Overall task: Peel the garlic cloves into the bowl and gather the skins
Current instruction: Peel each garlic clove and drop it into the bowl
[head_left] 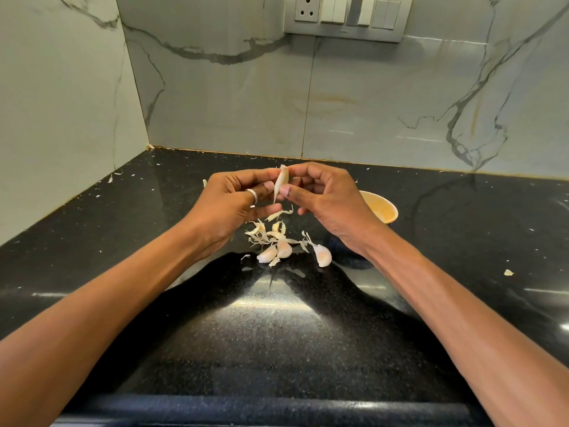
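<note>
Garlic clove (281, 183), long and pale, is held upright in the middle of the frame, above the black counter (277, 334). Both hands pinch it: the left hand (234, 204), with a ring (252, 195) on one finger, holds it from the left with thumb and curled fingers, and the right hand (323, 198) holds it from the right, thumb tip against its lower part and forefinger at its top. A strip of skin (278, 214) hangs just below the hands.

Lower down, at the centre, a loose pile of skins (261, 234) lies on the counter with three unpeeled cloves: two touching each other (275, 251) and one a little to their right (321, 255). Just behind the right hand, right of centre, stands a yellowish bowl (381, 211), partly hidden by the wrist; what lies in it cannot be made out.

Small flakes of skin are scattered over the counter, some toward the left wall (110, 178) and one at the right edge (508, 272). Marbled grey wall tiles (369, 103) rise behind the counter, and a switch plate (348, 16) sits at the top of the frame.
</note>
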A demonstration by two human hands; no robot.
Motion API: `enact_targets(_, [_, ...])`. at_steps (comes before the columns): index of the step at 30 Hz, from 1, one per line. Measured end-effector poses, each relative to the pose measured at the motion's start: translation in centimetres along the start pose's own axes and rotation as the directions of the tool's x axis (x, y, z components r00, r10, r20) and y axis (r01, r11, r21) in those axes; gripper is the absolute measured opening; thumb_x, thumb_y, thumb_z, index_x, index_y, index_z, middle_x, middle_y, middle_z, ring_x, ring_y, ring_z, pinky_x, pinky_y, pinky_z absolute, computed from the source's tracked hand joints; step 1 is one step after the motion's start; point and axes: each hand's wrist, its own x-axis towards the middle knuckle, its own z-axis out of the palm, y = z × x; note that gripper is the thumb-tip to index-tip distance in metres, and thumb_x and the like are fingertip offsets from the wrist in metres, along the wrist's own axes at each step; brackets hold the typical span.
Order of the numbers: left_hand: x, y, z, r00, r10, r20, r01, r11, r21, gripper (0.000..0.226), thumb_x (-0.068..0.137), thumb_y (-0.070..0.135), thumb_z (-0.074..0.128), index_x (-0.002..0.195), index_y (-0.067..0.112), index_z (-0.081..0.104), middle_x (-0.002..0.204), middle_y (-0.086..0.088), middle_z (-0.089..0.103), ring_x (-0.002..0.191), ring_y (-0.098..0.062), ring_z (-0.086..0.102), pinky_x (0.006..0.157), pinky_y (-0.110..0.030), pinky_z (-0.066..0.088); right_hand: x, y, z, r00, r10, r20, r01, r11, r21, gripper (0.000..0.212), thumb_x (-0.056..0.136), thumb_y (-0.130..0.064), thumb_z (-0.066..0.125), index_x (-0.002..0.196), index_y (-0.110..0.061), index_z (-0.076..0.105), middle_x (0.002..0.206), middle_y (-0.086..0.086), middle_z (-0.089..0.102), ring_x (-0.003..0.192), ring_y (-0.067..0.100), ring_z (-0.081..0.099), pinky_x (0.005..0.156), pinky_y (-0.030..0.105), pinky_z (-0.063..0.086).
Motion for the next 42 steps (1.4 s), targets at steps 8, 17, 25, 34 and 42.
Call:
enact_targets(8, [-0.19, 0.15, -0.08, 0.996, 0.05, -0.074, -0.045, 0.997, 0.069, 0.021, 0.09, 0.001, 0.069, 0.11, 0.005, 0.074, 0.098, -0.011, 0.077, 0.092, -0.021, 0.074, 0.07, -0.023, 0.061, -0.21, -0.03, 0.55, 0.999, -0.029, 0.013, 0.028, 0.999, 0.045, 0.021, 0.093, -0.013, 0.074, 0.113, -0.007, 0.073, 0.095, 0.009, 0.077, 0.085, 0.013, 0.072, 0.059, 0.023, 0.054])
enact_targets(17, [-0.21, -0.24, -0.51, 0.961, 0.265, -0.083, -0.196, 0.858, 0.476, 0.007, 0.092, 0.021, 0.073, 0.097, 0.02, 0.079, 0.084, -0.002, 0.077, 0.084, -0.026, 0.075, 0.074, -0.042, 0.064, -0.05, 0.34, 0.51, 1.0, 0.008, 0.0, -0.008, 0.999, -0.049, 0.015, 0.092, -0.015, 0.074, 0.106, -0.008, 0.075, 0.091, 0.007, 0.078, 0.084, 0.017, 0.077, 0.059, 0.027, 0.056])
enact_targets(25, [-0.41, -0.1, -0.31, 0.923, 0.383, -0.023, -0.27, 0.689, 0.673, 0.004, 0.088, 0.028, 0.077, 0.089, 0.025, 0.08, 0.071, 0.008, 0.074, 0.06, -0.007, 0.066, 0.06, -0.033, 0.057, -0.21, 0.58, 0.92, 0.999, -0.046, 0.029, 0.052, 0.961, -0.273, 0.01, 0.093, -0.019, 0.075, 0.101, -0.014, 0.078, 0.081, 0.0, 0.078, 0.07, 0.015, 0.076, 0.066, 0.038, 0.065])
enact_targets(34, [-0.25, -0.25, -0.55, 0.931, 0.366, -0.005, -0.273, 0.705, 0.654, 0.006, 0.091, 0.023, 0.074, 0.092, 0.028, 0.078, 0.074, -0.001, 0.076, 0.066, -0.021, 0.073, 0.066, -0.048, 0.061, -0.28, 0.57, 0.84, 0.994, -0.086, 0.073, 0.104, 0.949, -0.298, 0.015, 0.099, -0.014, 0.066, 0.107, -0.011, 0.078, 0.088, 0.002, 0.078, 0.075, 0.007, 0.075, 0.064, 0.02, 0.059])
enact_targets(42, [0.06, -0.72, -0.67, 0.966, 0.256, -0.023, -0.193, 0.782, 0.593, 0.006, 0.092, 0.02, 0.073, 0.095, 0.017, 0.078, 0.077, -0.002, 0.075, 0.066, -0.014, 0.073, 0.068, -0.049, 0.063, -0.2, 0.57, 0.84, 0.993, -0.108, 0.049, 0.118, 0.939, -0.323, 0.015, 0.101, -0.014, 0.063, 0.098, -0.009, 0.077, 0.08, 0.002, 0.075, 0.07, 0.009, 0.073, 0.074, 0.04, 0.063])
